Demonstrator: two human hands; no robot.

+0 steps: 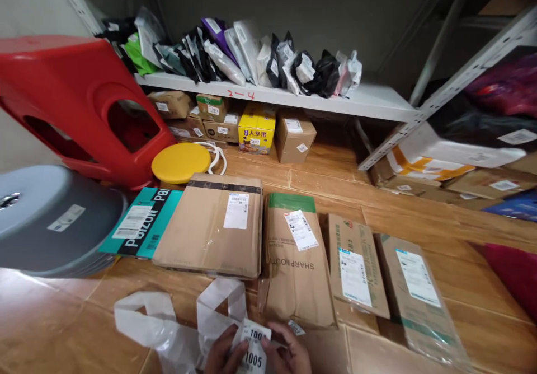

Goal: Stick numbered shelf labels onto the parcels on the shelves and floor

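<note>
Low in the head view, both my hands hold a strip of number labels [254, 345] printed with "1005" and a partly covered "100". My left hand [224, 351] is closed on its left edge. The thumb of my right hand [288, 349] presses on the right side. A translucent white strip [178, 335] loops across the floor beside my left hand. Just beyond my hands lie a cardboard box marked SHARP [293, 284], a wide cardboard box [210, 225], and two narrower cardboard boxes [358, 267] [419, 295], all with white shipping labels.
A red plastic stool [79, 99] lies tipped at left, behind a grey round tub [42, 217]. Near them are a teal POIZON package [145, 223] and a yellow disc [180, 162]. Bagged parcels line the white shelf [285, 97], with a yellow box [257, 130] underneath.
</note>
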